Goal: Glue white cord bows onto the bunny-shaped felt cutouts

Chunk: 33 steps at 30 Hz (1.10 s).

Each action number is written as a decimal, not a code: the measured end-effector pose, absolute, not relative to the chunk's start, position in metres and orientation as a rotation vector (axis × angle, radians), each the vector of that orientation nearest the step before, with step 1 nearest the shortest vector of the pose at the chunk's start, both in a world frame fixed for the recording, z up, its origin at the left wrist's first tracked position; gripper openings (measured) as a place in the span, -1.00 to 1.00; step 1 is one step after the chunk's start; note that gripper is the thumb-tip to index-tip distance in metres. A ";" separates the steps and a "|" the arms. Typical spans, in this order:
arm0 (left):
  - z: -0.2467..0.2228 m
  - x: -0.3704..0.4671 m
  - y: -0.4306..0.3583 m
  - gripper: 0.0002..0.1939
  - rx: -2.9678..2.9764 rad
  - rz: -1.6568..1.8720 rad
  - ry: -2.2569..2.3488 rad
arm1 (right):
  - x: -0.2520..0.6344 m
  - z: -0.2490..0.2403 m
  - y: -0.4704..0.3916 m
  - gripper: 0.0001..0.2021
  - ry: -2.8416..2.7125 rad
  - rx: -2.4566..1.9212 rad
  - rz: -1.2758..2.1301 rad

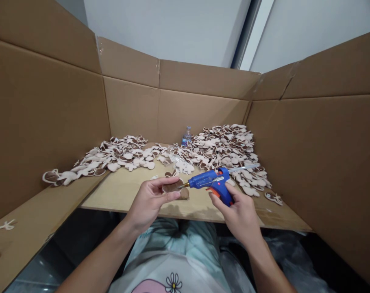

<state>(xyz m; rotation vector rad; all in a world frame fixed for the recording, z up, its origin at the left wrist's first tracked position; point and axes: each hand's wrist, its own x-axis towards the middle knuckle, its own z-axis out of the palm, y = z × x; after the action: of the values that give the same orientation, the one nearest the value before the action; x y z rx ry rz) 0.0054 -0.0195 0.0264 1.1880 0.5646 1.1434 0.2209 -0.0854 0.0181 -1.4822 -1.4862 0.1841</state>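
Between the thumb and fingers of my left hand [151,200] is a small brown felt piece [172,186] with a pale edge. My right hand [237,207] is wrapped round the handle of a blue glue gun [207,179] with an orange trigger. The gun's brass nozzle points left and meets the right side of the felt piece, though exact contact is hard to tell. A clear glue stick [244,167] sticks out of the gun's back. Just below the nozzle, another brown piece [184,194] lies on the wooden board [112,195].
White and brown felt pieces form a heap [118,154] at the left and a larger heap [224,146] at the right. A bottle [186,136] stands between them. Cardboard walls [203,101] enclose the back and sides. A loose white piece [5,225] lies far left.
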 end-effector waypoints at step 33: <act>0.027 -0.004 -0.006 -0.67 1.273 1.244 0.625 | 0.251 -0.007 -0.038 -0.81 -1.600 -2.006 0.225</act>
<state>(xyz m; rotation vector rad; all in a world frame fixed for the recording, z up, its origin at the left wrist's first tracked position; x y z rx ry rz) -0.0037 -0.0064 0.0274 1.2734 0.6246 1.2435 0.2507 -0.0384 -0.0065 -2.0059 -1.6001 0.2255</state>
